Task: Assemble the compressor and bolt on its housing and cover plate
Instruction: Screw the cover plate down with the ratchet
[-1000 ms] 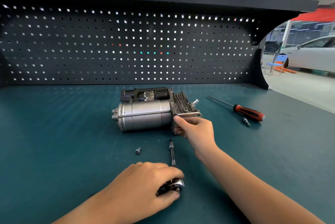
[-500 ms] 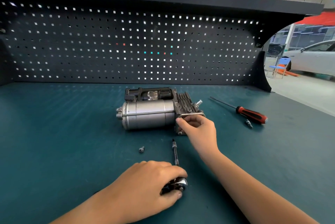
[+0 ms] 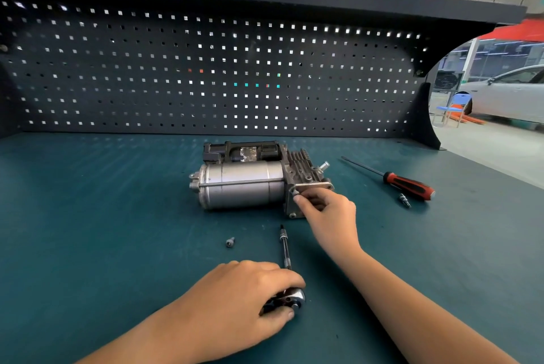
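Observation:
The compressor (image 3: 241, 184) lies on its side on the green bench mat, its silver cylinder to the left and the finned head with the cover plate (image 3: 313, 186) to the right. My right hand (image 3: 326, 210) pinches a small bolt (image 3: 295, 192) at the upper left corner of the plate. My left hand (image 3: 235, 301) grips the head of a ratchet wrench (image 3: 290, 297) near the front edge; its extension bar (image 3: 284, 246) points toward the compressor. A loose bolt (image 3: 230, 242) lies on the mat left of the bar.
A red-and-black screwdriver (image 3: 406, 184) and a small bit (image 3: 404, 201) lie to the right of the compressor. A black pegboard (image 3: 206, 75) closes off the back of the bench, under a shelf. Open workshop floor and a white car (image 3: 512, 95) show at the right.
My right hand's fingers have shifted up from the plate's lower front edge to the bolt at its upper left corner. My left hand stays on the ratchet.

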`<state>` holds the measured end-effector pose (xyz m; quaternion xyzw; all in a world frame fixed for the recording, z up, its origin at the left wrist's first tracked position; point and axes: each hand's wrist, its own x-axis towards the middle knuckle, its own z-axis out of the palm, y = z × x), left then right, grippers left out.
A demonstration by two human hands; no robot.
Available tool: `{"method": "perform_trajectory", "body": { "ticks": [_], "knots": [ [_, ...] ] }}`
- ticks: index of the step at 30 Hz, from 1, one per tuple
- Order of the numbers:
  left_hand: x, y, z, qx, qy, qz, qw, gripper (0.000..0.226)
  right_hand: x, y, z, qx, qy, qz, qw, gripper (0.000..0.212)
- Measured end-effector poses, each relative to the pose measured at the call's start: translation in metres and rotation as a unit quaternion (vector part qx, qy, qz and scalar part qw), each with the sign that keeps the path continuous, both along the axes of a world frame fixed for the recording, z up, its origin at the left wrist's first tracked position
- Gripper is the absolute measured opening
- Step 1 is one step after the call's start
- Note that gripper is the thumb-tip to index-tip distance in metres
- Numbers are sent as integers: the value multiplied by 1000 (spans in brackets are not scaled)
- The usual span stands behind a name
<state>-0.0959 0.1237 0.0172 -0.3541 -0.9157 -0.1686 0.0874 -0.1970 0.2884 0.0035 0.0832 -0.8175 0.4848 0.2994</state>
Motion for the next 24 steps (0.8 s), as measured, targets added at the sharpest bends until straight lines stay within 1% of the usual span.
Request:
{"method": "perform_trajectory", "body": {
  "ticks": [3, 9, 12, 20, 24],
  "knots": [
    [1, 0, 0, 6, 3, 3, 1000, 35, 0, 0, 0, 26, 4, -6, 1000, 10],
    [1, 0, 0, 10, 0, 8, 1000, 36, 0, -1, 0, 27, -7, 8, 1000, 12],
    [0, -1, -1, 17, 7, 5, 1000, 36, 0, -1, 0, 24, -22, 8, 999, 13],
    [0, -1, -1, -3, 8, 6, 1000, 36, 6, -4, 3, 42, -65, 32, 997, 22],
    [2, 0, 0, -14, 6, 8, 1000, 34, 9, -4, 7, 58, -91, 22, 994, 19]
  ]
}}
